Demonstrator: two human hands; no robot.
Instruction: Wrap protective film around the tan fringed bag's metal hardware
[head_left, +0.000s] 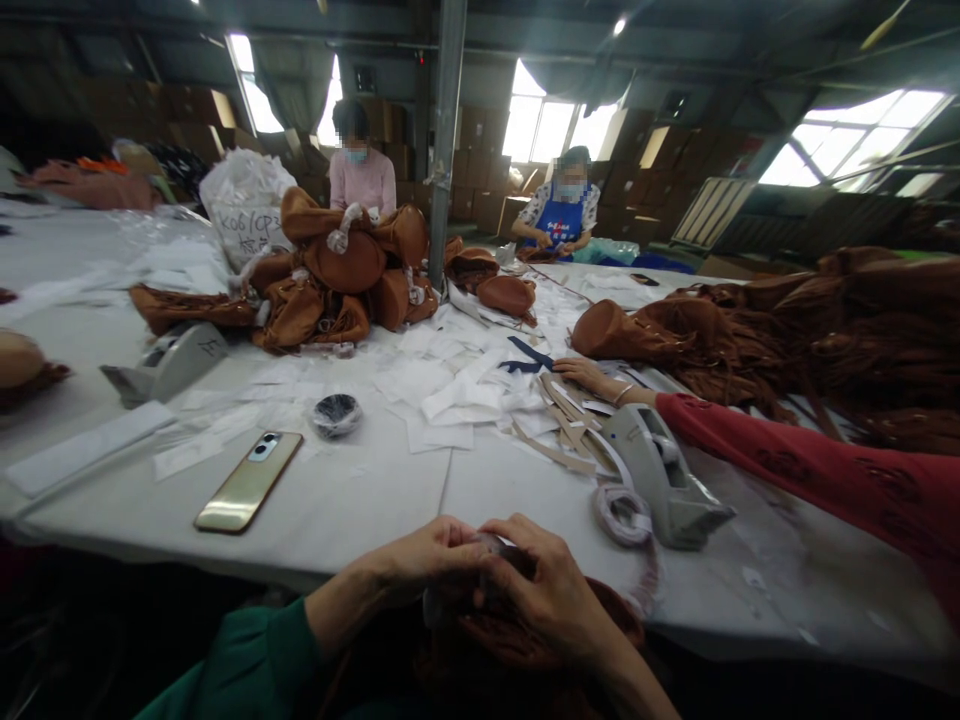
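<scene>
At the table's front edge, a brown bag [510, 645] sits low in front of me, its lower part lost in shadow. My left hand [439, 550] is closed at the top of it, thumb and fingers pinched together. My right hand [536, 575] curls over the same spot from the other side, also closed. Between the fingertips shows a little clear plastic wrapping, blurred, against the brown material. Which part of the bag each hand pinches is hard to make out. A coil of wrapped strap [624, 515] lies just beyond my right hand.
A phone [250, 482], a black roll [336, 415] and two grey tape dispensers [660, 480] [169, 362] lie on the white table [390, 510]. Paper sheets [465, 395] cover its middle. Brown bags [345, 265] are heaped behind. A co-worker's red sleeve [795, 455] reaches in from the right.
</scene>
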